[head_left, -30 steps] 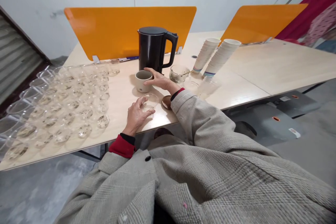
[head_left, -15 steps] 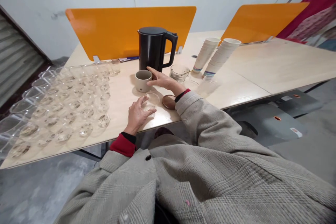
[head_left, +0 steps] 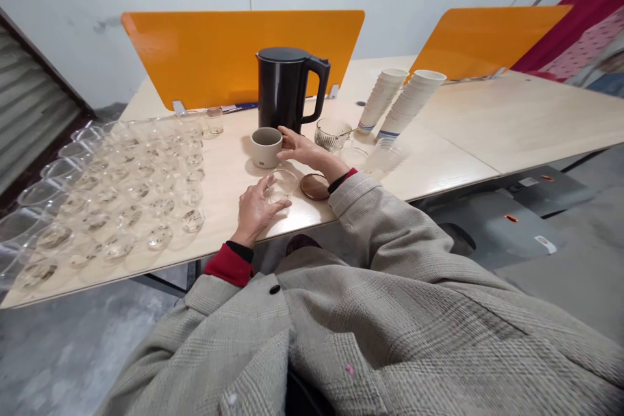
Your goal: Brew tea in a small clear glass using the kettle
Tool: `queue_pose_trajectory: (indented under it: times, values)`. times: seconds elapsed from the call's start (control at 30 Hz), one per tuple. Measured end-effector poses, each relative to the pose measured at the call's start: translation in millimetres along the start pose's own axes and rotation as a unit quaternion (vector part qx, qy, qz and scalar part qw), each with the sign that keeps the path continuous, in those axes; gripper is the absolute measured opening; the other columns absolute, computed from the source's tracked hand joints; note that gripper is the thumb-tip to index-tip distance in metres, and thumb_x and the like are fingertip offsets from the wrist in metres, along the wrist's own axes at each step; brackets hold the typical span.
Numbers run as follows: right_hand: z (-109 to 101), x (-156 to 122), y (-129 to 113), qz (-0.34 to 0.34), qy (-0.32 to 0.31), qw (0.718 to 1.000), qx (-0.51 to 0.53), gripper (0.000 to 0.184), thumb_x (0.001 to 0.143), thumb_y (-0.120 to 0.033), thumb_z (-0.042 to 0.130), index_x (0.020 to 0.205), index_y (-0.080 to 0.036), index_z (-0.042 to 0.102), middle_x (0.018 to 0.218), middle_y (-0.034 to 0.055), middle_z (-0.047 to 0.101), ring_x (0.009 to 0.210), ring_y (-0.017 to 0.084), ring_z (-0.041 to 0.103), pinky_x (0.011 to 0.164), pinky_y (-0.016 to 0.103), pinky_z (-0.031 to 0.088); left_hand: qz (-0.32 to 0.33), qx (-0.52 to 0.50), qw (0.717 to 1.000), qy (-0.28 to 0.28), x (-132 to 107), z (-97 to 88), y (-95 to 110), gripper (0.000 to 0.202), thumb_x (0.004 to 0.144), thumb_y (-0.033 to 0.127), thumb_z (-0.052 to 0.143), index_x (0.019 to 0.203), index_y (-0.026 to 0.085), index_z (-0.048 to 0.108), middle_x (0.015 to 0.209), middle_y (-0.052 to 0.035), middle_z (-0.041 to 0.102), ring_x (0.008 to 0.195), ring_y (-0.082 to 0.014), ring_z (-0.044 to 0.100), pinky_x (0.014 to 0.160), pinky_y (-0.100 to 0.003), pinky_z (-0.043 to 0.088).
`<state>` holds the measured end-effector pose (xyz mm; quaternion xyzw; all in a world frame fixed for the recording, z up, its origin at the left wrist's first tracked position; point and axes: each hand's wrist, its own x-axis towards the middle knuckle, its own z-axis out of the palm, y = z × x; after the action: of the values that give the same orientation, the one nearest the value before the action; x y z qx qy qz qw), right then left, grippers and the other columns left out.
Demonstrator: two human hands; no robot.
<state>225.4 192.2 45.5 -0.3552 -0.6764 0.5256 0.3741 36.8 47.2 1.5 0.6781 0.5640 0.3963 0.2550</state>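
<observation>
My left hand [head_left: 257, 209] is curved around a clear plastic cup [head_left: 281, 183] near the table's front edge, thumb on the near side and fingers on the left. My right hand [head_left: 306, 150] reaches over beside a grey mug [head_left: 266, 151], its index finger and thumb apart at the mug's right side. The mug stands upright; its right side is partly hidden by the fingers. Below my right wrist lies a round brown lid [head_left: 314, 187]. Just behind the mug is a black electric kettle [head_left: 280, 88], handle turned right.
Rows of clear cups [head_left: 131, 208] with dark bits at the bottom cover the left side. To the right are a ribbed glass cup [head_left: 332, 135], stacked clear cups [head_left: 386, 155] and two leaning paper cup stacks [head_left: 412, 107]. Orange partitions [head_left: 219, 58] line the back.
My right hand has drawn back slightly to the right from the mug's rim. My left hand stays around the clear cup. The view has shifted a little.
</observation>
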Motion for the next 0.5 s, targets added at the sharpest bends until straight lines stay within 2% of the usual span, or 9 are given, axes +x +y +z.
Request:
queue_pose_trajectory:
  times: [0.13, 0.23, 0.3, 0.4, 0.5]
  values:
    - [3.5, 1.5, 2.9, -0.004, 0.001, 1.0, 0.005, 0.13, 0.064, -0.028, 0.083, 0.172, -0.007, 0.014, 0.173, 0.0234, 0.039, 0.16, 0.033, 0.042, 0.133, 0.052, 0.033, 0.008, 0.003, 1.0, -0.01, 0.5, -1.9, 2.0, 0.078, 0.073, 0.036, 0.092, 0.146, 0.031, 0.063, 0.141, -0.0072, 0.075, 0.131, -0.0348, 0.069, 0.115, -0.055, 0.051]
    - [4.3, 0.6, 0.8, 0.007, 0.009, 1.0, -0.011, 0.135, 0.062, -0.029, 0.084, 0.172, -0.007, 0.009, 0.175, 0.0249, 0.034, 0.16, 0.034, 0.041, 0.132, 0.054, 0.034, 0.017, -0.014, 1.0, -0.012, -0.7, -3.8, 0.3, 0.085, 0.073, 0.035, 0.093, 0.151, 0.031, 0.059, 0.143, -0.0087, 0.074, 0.135, -0.0346, 0.067, 0.118, -0.056, 0.049]
    - [-0.3, -1.0, -4.1, 0.004, 0.032, 0.999, -0.037, 0.133, 0.062, -0.031, 0.084, 0.173, -0.01, 0.012, 0.176, 0.0246, 0.031, 0.16, 0.035, 0.041, 0.131, 0.055, 0.036, 0.015, -0.043, 0.999, -0.002, -4.1, -5.6, -3.4, 0.093, 0.07, 0.034, 0.094, 0.154, 0.028, 0.055, 0.145, -0.0123, 0.072, 0.139, -0.0349, 0.065, 0.12, -0.056, 0.049]
    - [-18.9, -1.9, -17.1, -0.052, 0.129, 0.988, -0.071, 0.122, 0.068, -0.041, 0.085, 0.171, -0.019, 0.024, 0.173, 0.02, 0.04, 0.158, 0.038, 0.045, 0.129, 0.061, 0.038, 0.012, -0.097, 0.995, 0.025, -13.5, -8.9, -12.7, 0.095, 0.069, 0.038, 0.095, 0.155, 0.024, 0.055, 0.149, -0.016, 0.067, 0.142, -0.0348, 0.062, 0.123, -0.054, 0.048]
    - [-47.4, 3.9, -34.3, -0.126, 0.256, 0.952, -0.109, 0.106, 0.077, -0.058, 0.082, 0.167, -0.028, 0.034, 0.172, 0.0132, 0.044, 0.16, 0.039, 0.04, 0.131, 0.064, 0.034, 0.016, -0.133, 0.99, 0.05, -24.2, -11.2, -23.0, 0.08, 0.076, 0.043, 0.09, 0.148, 0.022, 0.062, 0.148, -0.0158, 0.066, 0.141, -0.0336, 0.063, 0.124, -0.053, 0.048]
